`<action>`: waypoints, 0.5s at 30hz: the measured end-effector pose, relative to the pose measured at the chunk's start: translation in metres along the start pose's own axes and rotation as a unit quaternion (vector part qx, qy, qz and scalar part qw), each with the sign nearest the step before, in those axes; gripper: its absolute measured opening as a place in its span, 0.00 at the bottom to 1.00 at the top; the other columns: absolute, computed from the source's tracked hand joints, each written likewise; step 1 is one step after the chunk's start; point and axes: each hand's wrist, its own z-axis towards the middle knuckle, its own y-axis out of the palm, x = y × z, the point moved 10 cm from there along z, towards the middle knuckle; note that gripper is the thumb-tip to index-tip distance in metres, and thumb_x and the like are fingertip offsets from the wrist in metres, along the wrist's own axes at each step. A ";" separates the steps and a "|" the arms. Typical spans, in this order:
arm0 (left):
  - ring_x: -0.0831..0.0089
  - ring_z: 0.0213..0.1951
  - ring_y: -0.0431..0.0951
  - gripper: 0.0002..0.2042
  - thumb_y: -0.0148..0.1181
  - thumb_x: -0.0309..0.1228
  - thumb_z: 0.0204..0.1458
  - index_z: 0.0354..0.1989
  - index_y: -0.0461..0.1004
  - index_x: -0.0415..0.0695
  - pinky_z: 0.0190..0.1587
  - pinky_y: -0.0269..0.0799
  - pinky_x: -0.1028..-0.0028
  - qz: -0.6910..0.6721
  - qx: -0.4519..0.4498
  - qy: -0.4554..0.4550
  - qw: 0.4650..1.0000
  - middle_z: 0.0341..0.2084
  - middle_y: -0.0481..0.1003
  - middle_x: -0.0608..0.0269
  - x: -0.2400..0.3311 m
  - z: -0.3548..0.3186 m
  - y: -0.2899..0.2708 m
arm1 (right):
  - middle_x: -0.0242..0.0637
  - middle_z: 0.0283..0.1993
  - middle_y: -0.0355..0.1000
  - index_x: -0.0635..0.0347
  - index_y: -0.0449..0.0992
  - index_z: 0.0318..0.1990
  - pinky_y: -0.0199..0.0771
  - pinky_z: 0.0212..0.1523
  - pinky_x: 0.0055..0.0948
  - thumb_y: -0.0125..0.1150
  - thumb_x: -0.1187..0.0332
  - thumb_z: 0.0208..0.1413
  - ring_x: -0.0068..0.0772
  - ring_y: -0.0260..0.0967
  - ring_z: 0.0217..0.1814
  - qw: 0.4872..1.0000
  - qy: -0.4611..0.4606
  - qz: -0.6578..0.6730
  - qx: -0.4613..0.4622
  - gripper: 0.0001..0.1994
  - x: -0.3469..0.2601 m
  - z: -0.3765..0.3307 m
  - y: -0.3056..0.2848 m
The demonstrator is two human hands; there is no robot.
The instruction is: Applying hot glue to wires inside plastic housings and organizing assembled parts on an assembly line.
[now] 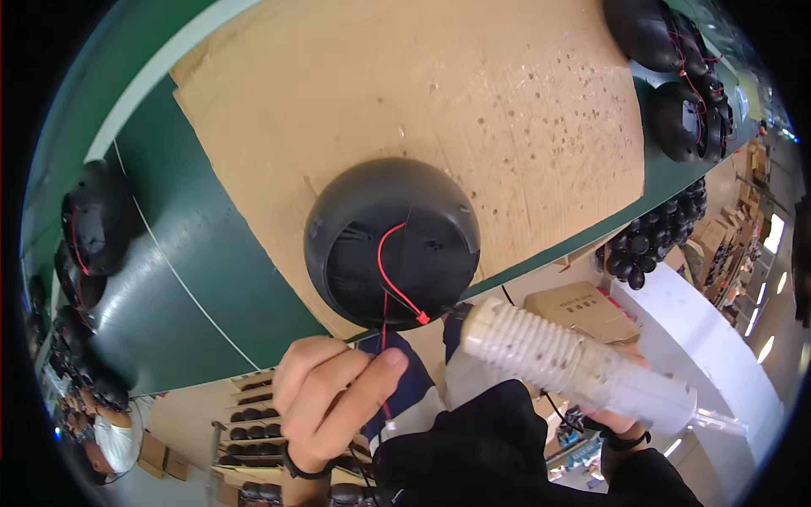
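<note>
Two hands are at work, and one open black domed shell (397, 184) lies between us and the far edge of the cardboard sheet (405, 93), at its near edge on the green tabletop (190, 237). Our left hand (334, 397) is nearer: the shell sits just beyond its fingertips, slightly to the right, hollow side toward us. Thumb and fingers are pressed together, pinching the red lead (384, 338) that runs down from the shell's rim, its white plug (390, 426) hanging below. Our right hand (612, 421) is wrapped around a translucent ribbed cylinder (553, 351), whose long axis slants from just beside the shell's near right rim down to the right.

Counting, we see one curved red wire (380, 258) inside the shell, ending in one red plug (423, 318); one brown carton (583, 308); at least four black housings (676, 122) at upper right; and small black balls (642, 245), too crowded to count.
</note>
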 end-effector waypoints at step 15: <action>0.70 0.35 0.76 0.09 0.63 0.13 0.49 0.40 0.75 0.31 0.39 0.72 0.77 -0.260 0.143 -0.183 0.937 0.32 0.77 0.52 -0.074 0.013 -0.013 | 0.47 0.41 0.77 0.63 0.76 0.39 0.79 0.31 0.30 0.68 0.68 0.47 0.42 0.79 0.33 0.978 -0.120 -0.083 -0.151 0.13 -0.111 0.047 0.062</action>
